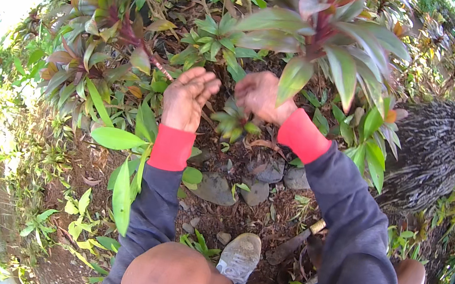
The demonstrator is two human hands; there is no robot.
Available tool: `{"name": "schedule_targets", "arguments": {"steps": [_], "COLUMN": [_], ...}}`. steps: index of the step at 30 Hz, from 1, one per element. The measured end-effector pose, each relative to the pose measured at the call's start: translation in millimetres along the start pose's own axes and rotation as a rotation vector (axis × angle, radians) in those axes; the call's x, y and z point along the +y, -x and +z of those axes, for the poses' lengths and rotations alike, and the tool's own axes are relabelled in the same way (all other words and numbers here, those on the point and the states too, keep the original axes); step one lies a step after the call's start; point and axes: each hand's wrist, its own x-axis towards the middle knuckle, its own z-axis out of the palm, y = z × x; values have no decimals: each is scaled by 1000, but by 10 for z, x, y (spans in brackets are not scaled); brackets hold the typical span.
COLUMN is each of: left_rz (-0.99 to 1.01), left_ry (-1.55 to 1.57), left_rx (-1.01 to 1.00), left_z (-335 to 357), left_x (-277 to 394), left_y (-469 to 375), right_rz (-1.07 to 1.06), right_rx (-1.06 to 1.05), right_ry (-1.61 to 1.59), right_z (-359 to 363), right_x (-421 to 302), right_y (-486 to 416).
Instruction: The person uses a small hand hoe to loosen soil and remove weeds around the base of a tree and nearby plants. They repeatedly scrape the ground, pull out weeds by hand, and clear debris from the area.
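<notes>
My left hand is raised over the garden bed, palm up with its fingers loosely bent, and nothing shows in it. To its right, my right hand curls inward over the soil. A drooping leaf covers part of that hand, and whether its fingers grip anything is unclear. Below and between the hands grows a small green leafy plant, close to the fingers of my right hand. A tall ti plant with green and reddish leaves rises beyond my right hand. A ringed, leaning ti stem ends visually behind my left fingers.
Several stones edge the bed before my shoe. A hand tool with a broad dark blade lies on the soil by my right arm. A rough tree trunk stands at right. A leafy shoot overlaps my left sleeve.
</notes>
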Motion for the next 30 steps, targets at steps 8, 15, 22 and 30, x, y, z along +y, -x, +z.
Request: {"name": "schedule_targets", "arguments": {"steps": [8,15,22,30], "left_rz": [630,396,822,772], "left_ry": [-1502,-2061,-2063,-1773], "left_rx": [362,-119,-279,-44], "left_z": [-21,-69,-304,84], "left_x": [8,423,422,894], "left_y": [-708,-1304,-1929,-2604], "right_rz": [10,261,-164,29], "right_rx": [344,-156,480,544], "right_ry": [488,541,221,656], "right_z": [111,260,220,192], "right_x": [197,537,532,560], "right_y": [-514,-988,-1191,-1005]}}
